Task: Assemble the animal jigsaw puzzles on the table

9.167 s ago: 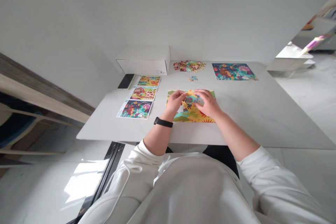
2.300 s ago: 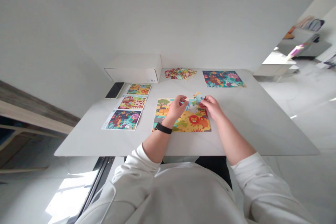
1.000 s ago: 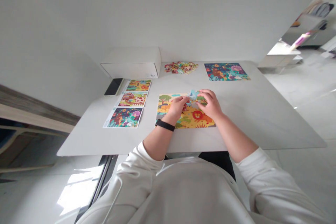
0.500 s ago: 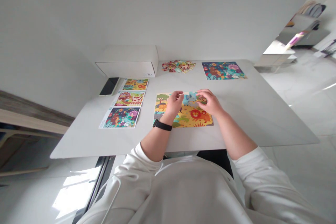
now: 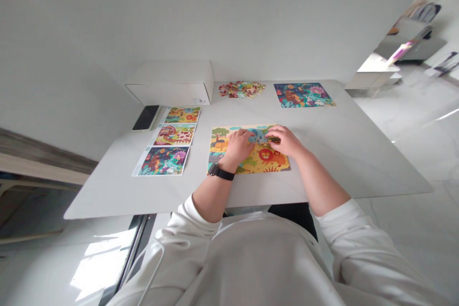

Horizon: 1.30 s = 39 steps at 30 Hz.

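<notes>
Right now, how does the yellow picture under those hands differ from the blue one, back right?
The yellow picture is mostly yellow; the blue picture is mostly dark blue. The left hand and right hand partly cover the yellow picture; the blue picture is uncovered. The yellow picture lies nearer, the blue picture farther back. Both lie flat on the table.

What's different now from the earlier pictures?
The blue elephant section, earlier lifted by the right hand, has moved down into the yellow puzzle; that hand seems open beside it. The left hand has flattened nearby. The loose pieces, white box and phone stayed put.
</notes>
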{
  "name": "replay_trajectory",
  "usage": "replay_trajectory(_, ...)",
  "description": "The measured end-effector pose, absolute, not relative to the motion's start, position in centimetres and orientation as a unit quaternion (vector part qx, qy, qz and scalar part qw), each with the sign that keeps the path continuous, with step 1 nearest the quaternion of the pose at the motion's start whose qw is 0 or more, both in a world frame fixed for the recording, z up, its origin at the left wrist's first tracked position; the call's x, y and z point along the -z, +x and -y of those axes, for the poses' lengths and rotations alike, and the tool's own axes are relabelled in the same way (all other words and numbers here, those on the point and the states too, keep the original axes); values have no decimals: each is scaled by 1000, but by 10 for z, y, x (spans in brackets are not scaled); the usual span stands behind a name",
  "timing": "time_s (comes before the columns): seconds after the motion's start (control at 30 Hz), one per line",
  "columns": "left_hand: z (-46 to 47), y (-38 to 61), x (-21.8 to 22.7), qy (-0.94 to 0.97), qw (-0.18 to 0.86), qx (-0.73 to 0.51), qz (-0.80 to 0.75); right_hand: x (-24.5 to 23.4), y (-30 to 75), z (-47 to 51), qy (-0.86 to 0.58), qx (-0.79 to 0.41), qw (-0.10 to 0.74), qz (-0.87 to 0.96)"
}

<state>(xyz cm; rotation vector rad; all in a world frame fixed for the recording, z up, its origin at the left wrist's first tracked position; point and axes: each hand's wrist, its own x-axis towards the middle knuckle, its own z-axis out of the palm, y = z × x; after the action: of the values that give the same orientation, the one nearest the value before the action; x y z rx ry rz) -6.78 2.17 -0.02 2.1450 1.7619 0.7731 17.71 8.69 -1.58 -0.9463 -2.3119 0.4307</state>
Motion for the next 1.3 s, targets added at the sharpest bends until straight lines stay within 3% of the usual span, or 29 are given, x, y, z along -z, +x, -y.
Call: replay_trajectory(1.3,-22,-66,7,756,125,-222,-603,21,175,-89,-377,-149,253,879)
